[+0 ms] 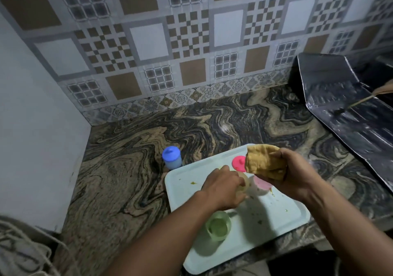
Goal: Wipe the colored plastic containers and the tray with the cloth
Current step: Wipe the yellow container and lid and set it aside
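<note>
A pale green tray (pixel 187 193) lies on the marble counter, with food specks on it. My left hand (pixel 223 187) grips a pale yellow container (pixel 242 185) that stands on the tray. My right hand (pixel 291 176) holds a folded mustard cloth (pixel 263 162) above the tray's far right part. Under the cloth sit a pink lid (pixel 238 162) and a pink container (pixel 261 185). A green container (pixel 219 228) stands open near the tray's front. A blue-lidded container (pixel 171 157) stands on the counter just left of the tray.
The marble counter (pixel 131 169) runs back to a tiled wall, with a plain wall on the left. A dark metal stove cover (pixel 344 97) sits at the right. Rope and fabric (pixel 23 250) lie at the bottom left.
</note>
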Demonstrator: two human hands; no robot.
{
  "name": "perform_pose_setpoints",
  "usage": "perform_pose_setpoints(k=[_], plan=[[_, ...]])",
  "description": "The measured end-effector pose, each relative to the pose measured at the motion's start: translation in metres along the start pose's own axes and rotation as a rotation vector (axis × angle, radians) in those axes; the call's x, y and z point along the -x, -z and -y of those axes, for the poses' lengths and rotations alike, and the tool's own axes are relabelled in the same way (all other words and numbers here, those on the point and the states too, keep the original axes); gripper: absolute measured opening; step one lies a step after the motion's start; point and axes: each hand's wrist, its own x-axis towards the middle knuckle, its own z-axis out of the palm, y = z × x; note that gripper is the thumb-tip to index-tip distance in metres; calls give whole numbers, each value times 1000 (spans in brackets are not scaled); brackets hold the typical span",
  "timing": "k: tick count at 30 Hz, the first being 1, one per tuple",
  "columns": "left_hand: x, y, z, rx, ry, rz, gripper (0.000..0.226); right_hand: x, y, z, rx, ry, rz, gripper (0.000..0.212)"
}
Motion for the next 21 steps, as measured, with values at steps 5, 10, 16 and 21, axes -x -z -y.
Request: perform_pose_setpoints(k=[5, 10, 16, 21], plan=[[-1, -5, -7, -65, 53, -37, 32, 13, 19, -13, -51, -31, 17, 45], [-1, 7, -4, 269, 259, -310, 23, 17, 4, -30, 246, 420, -165, 32], [-1, 48, -9, 642, 248, -283, 18, 17, -41, -62, 600, 628, 4, 78], [13, 66, 9, 947, 198, -321, 17, 5, -55, -28, 338, 320, 68, 59]])
